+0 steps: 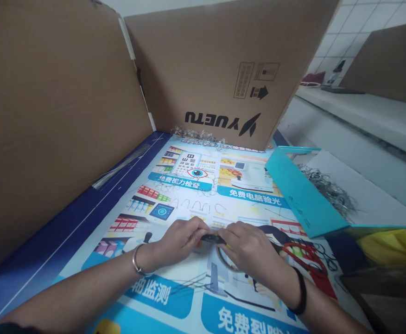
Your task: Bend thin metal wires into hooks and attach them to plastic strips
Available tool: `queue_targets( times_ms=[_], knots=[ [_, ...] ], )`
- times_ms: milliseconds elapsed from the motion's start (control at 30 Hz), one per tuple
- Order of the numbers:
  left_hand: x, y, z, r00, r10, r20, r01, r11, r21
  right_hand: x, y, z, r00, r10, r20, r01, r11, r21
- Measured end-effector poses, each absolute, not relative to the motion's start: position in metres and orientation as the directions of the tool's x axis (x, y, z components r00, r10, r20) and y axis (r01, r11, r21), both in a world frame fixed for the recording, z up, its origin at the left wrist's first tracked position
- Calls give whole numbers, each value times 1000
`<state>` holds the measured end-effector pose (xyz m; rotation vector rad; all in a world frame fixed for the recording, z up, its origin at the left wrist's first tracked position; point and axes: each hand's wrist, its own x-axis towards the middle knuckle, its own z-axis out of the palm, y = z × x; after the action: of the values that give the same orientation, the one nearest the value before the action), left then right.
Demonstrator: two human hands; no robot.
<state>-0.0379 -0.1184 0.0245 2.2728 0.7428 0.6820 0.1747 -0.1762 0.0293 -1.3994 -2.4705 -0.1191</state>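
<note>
My right hand (246,246), with a black band at the wrist, is wrapped round pliers (211,238). Their dark jaws point left, and a bit of yellow handle shows under the fingers. Fingers pinched together, my left hand (184,239) meets the tip of the jaws; what it holds there is too small to make out. A silver bracelet circles that wrist. Just beyond the hands lies a row of bent, U-shaped wires (196,204). Several straight wires (191,284) rest on the printed sheet below my hands. Partly hidden under my right hand is a ring-shaped thing (225,260).
Scissors with red handles (302,257) lie at the right. Beyond them, a turquoise box (296,195) holds a heap of wire pieces (328,188). Cardboard panels (217,65) wall off the left and back. More tangled wire (199,135) sits along the back panel.
</note>
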Motion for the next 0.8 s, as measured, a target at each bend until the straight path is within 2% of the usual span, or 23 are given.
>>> queue_targets(
  times_ms=[200, 300, 433, 600, 800],
  knots=[
    [-44, -106, 38, 491, 816, 304, 282, -479, 831, 185, -169, 30, -448, 782, 434, 874, 486, 27],
    [-54, -92, 42, 389, 868, 307, 329, -443, 834, 196, -161, 28, -362, 783, 506, 914, 406, 25],
    [-67, -72, 38, 346, 885, 311, 440, -445, 780, 207, -152, 23, -268, 831, 487, 959, 278, 53],
    [-71, -63, 25, 413, 890, 195, 546, -413, 729, 211, -150, 25, -203, 914, 352, 974, 152, 167],
    [-71, -68, 20, 448, 885, 127, 712, -439, 547, 211, -150, 26, -164, 944, 285, 965, 93, 245]
  ],
)
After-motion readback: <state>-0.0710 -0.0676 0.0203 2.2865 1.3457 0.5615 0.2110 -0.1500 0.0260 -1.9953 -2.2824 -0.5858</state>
